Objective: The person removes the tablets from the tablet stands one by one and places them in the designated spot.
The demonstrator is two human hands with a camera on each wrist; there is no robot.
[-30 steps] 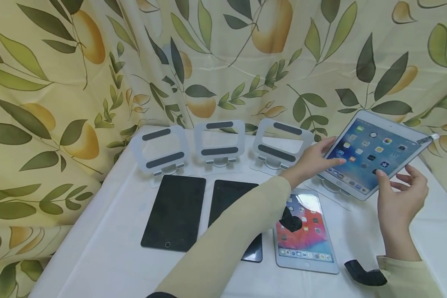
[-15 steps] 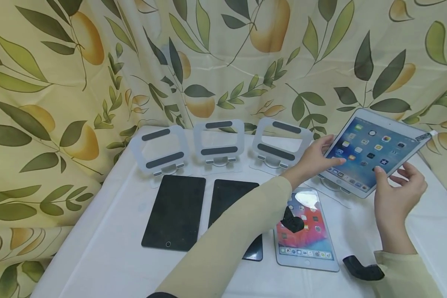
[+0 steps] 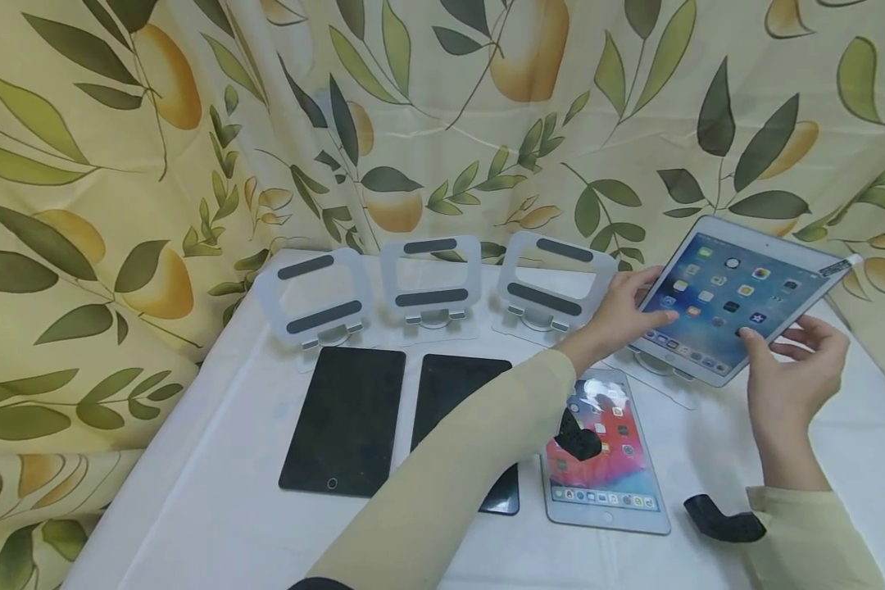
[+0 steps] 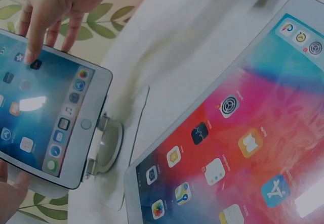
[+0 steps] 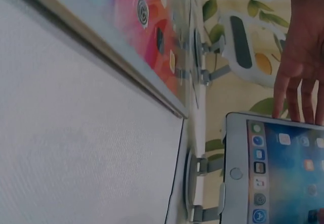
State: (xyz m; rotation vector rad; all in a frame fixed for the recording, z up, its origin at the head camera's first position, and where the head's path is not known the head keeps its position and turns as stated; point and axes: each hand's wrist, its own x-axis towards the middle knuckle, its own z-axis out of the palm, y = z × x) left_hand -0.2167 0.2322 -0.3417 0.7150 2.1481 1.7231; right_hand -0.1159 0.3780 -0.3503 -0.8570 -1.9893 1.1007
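At the far right of the table, both hands hold a white tablet (image 3: 737, 299) with a lit blue home screen, tilted back. My left hand (image 3: 623, 311) grips its left edge, thumb on the front and fingers behind. My right hand (image 3: 796, 377) holds the right edge, its thumb on the screen. A fourth tablet stand (image 4: 109, 145) is mostly hidden behind the tablet; its brackets (image 5: 205, 214) show right at the tablet's lower edge. A small dark tag with a white tip (image 3: 841, 266) sits at the upper right corner.
Three clear stands with dark pads, the left (image 3: 317, 299), middle (image 3: 433, 279) and right one (image 3: 555, 279), line the back. Before them lie two black tablets (image 3: 347, 422) (image 3: 460, 385) and a white tablet with a red screen (image 3: 608, 442), partly under my left sleeve (image 3: 479, 459). A patterned curtain (image 3: 442, 123) hangs behind.
The head view has shifted slightly. Both hands keep their hold on the tablet, which stays in nearly the same place and tilt.
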